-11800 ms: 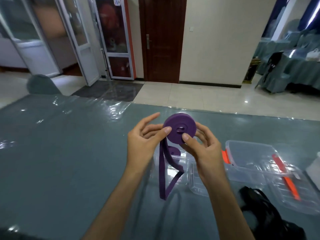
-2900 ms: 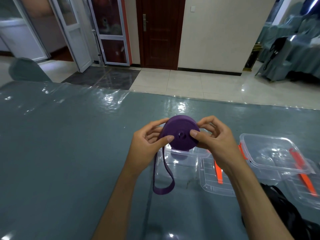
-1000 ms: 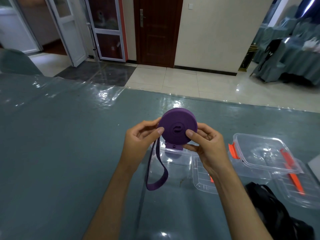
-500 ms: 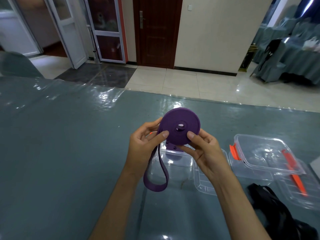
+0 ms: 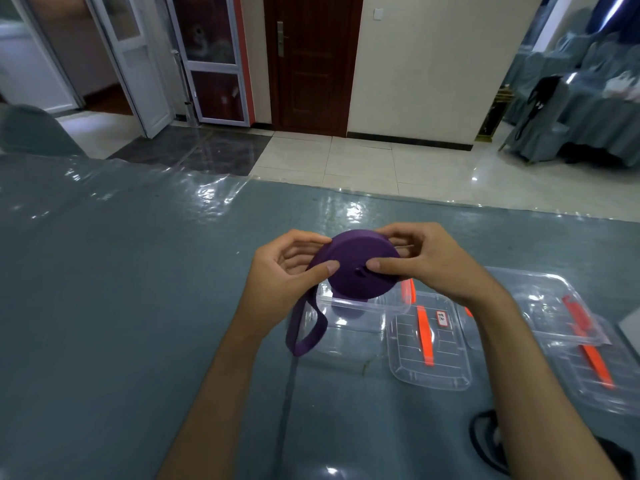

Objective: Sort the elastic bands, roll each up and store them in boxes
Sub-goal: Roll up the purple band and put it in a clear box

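Both your hands hold the purple band roll (image 5: 356, 268) above the open clear box (image 5: 349, 320): left hand (image 5: 284, 275) pinching its left edge, right hand (image 5: 429, 263) curled over its right side. Since a moment ago the loose tail (image 5: 306, 332) has shortened and the roll has tipped flatter, so rolling is nearly done; boxing looks next.

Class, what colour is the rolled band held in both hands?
Purple; the band shows best in the head view.
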The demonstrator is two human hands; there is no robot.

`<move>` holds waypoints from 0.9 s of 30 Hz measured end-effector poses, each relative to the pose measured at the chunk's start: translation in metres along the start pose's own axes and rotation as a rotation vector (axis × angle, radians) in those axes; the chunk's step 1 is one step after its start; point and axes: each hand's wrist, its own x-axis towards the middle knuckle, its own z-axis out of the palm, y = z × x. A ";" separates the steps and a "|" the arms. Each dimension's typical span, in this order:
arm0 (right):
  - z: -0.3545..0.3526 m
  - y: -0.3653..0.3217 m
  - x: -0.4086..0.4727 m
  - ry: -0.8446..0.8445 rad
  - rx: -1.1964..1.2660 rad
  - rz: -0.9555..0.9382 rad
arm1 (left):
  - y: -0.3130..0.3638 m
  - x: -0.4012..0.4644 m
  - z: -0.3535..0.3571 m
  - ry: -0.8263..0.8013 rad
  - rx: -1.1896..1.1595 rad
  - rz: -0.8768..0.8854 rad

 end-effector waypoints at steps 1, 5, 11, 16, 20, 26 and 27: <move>-0.001 -0.001 0.001 -0.009 -0.028 0.008 | 0.000 0.001 0.000 0.000 0.004 -0.004; -0.003 0.000 0.000 -0.024 -0.039 0.061 | -0.003 0.001 -0.002 -0.012 0.026 -0.052; -0.002 0.008 -0.003 -0.084 -0.052 0.145 | -0.007 -0.004 0.001 -0.040 0.030 -0.066; 0.001 0.012 -0.006 -0.041 0.064 0.139 | -0.007 -0.002 -0.001 -0.047 -0.001 -0.072; 0.001 0.015 -0.008 -0.043 0.090 0.158 | -0.006 0.000 -0.004 -0.099 -0.014 -0.093; 0.000 0.016 -0.010 -0.053 0.071 0.189 | -0.009 0.003 -0.007 -0.135 -0.007 -0.166; 0.001 0.016 -0.010 -0.048 0.079 0.184 | -0.010 0.003 -0.007 -0.131 -0.005 -0.163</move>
